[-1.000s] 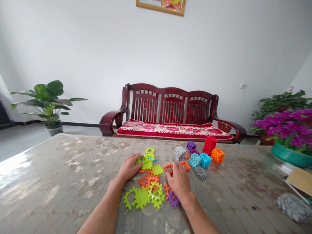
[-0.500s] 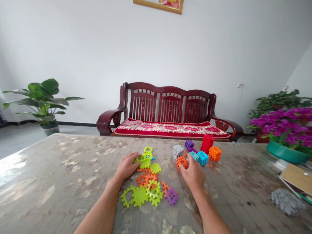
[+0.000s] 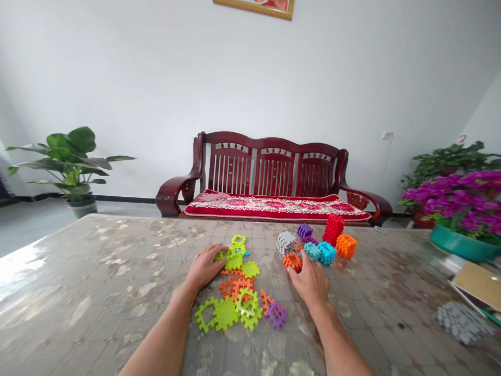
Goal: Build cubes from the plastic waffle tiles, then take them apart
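Observation:
My left hand [image 3: 205, 266] lies low over the table, fingers stretched out and fingertips touching the left edge of some lime-green interlocking tiles [image 3: 235, 261]. My right hand [image 3: 311, 280] has its thumb and index finger around a small stack of orange interlocking tiles [image 3: 293, 262]; its other fingers are partly hidden. Between my forearms lie loose orange tiles [image 3: 239, 286], several more green tiles [image 3: 226, 314] and a purple window-shaped tile [image 3: 276, 315]. Just beyond my right hand are a grey stack [image 3: 286, 243] and blue tiles [image 3: 326, 253].
Farther back stand a purple stack [image 3: 304, 231], a red stack [image 3: 334, 230] and an orange stack [image 3: 346, 246]. Grey tiles [image 3: 464, 322] lie at the right, near a flower pot [image 3: 464, 244]. A wooden bench [image 3: 274, 167] stands behind the table [image 3: 117, 292].
My right thumb and index finger have shifted slightly on the orange stack, which shows a little more plainly. My left hand stays where it was, and the view has moved a little.

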`<action>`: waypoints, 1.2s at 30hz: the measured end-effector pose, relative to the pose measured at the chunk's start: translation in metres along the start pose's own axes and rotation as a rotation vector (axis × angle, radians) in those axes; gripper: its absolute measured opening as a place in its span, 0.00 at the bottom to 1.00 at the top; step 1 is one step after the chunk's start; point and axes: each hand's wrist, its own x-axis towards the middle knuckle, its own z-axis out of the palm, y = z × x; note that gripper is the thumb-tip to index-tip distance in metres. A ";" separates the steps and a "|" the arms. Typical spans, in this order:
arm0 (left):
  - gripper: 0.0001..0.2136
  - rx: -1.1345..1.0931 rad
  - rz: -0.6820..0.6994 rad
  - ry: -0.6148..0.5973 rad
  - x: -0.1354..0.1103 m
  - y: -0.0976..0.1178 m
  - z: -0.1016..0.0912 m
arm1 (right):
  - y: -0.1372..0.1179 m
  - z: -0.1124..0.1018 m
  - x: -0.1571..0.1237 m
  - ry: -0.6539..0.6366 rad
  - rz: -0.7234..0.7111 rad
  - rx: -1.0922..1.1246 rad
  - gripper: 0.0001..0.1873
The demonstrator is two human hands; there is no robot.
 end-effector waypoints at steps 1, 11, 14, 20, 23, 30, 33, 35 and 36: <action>0.18 0.001 0.003 -0.001 0.000 0.000 0.000 | 0.000 0.000 0.000 -0.001 -0.001 0.003 0.33; 0.18 0.028 0.004 -0.012 -0.002 0.003 -0.001 | -0.035 -0.001 -0.019 -0.078 -0.369 0.346 0.10; 0.18 0.022 -0.006 -0.007 -0.002 0.003 -0.001 | -0.054 0.000 -0.030 -0.258 -0.435 0.398 0.09; 0.17 0.007 -0.003 0.008 -0.003 0.008 -0.003 | -0.075 -0.002 -0.037 -0.306 -0.430 0.296 0.17; 0.17 0.001 -0.012 0.014 -0.004 0.010 -0.004 | -0.080 -0.002 -0.038 -0.351 -0.456 0.285 0.23; 0.18 0.005 -0.016 0.005 -0.003 0.009 -0.003 | -0.085 -0.004 -0.044 -0.387 -0.562 0.316 0.28; 0.18 0.003 -0.018 0.004 -0.003 0.008 -0.003 | -0.086 -0.004 -0.044 -0.325 -0.510 0.314 0.18; 0.18 0.001 -0.021 0.006 -0.003 0.008 -0.003 | -0.085 -0.002 -0.042 -0.296 -0.431 0.325 0.14; 0.18 0.001 -0.023 0.007 -0.003 0.008 -0.003 | -0.084 0.000 -0.040 -0.284 -0.391 0.339 0.13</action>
